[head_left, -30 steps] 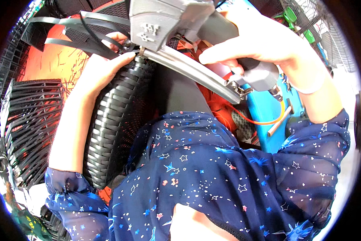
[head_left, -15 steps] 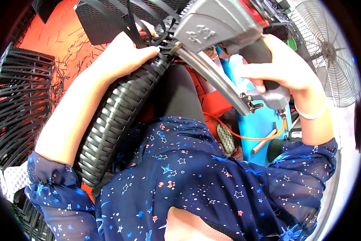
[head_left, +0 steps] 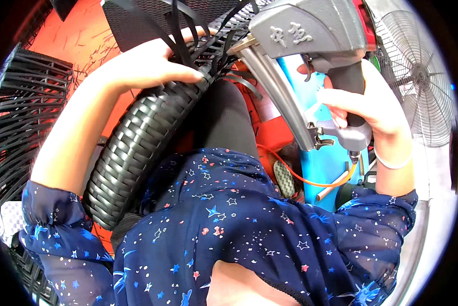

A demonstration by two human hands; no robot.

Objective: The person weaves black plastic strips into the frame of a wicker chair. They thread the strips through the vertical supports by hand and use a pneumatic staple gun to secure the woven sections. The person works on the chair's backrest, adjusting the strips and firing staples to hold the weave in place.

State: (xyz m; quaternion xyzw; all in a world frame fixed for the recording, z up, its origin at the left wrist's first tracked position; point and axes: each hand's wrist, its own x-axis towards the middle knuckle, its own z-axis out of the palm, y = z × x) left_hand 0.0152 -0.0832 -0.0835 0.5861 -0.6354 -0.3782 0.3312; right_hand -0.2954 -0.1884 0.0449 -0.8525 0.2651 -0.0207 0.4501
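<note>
A thick, curved piece woven from black plastic strips [head_left: 142, 140] slants across my left side and over my dark-trousered leg. My left hand [head_left: 150, 66] grips its upper end, the thumb on the near face and the fingers beyond, partly hidden by loose strips [head_left: 180, 38]. In my right hand [head_left: 371, 99] is a grey air stapler [head_left: 305, 35], held by its black handle. The index finger is near the trigger. The stapler's nose is beside the woven end; I cannot tell whether they touch. An orange air hose [head_left: 315, 182] leaves the handle's base.
A stack of black woven frames [head_left: 30, 117] stands at the left. Strip scraps lie on the orange-red floor [head_left: 81, 30]. A blue board or panel [head_left: 315, 163] is below the stapler. A large wire-caged fan [head_left: 417, 76] stands at the right.
The stapler has moved right and slightly up, away from the woven piece's edge. My left hand has shifted slightly, and the woven piece's lower end has swung a little left.
</note>
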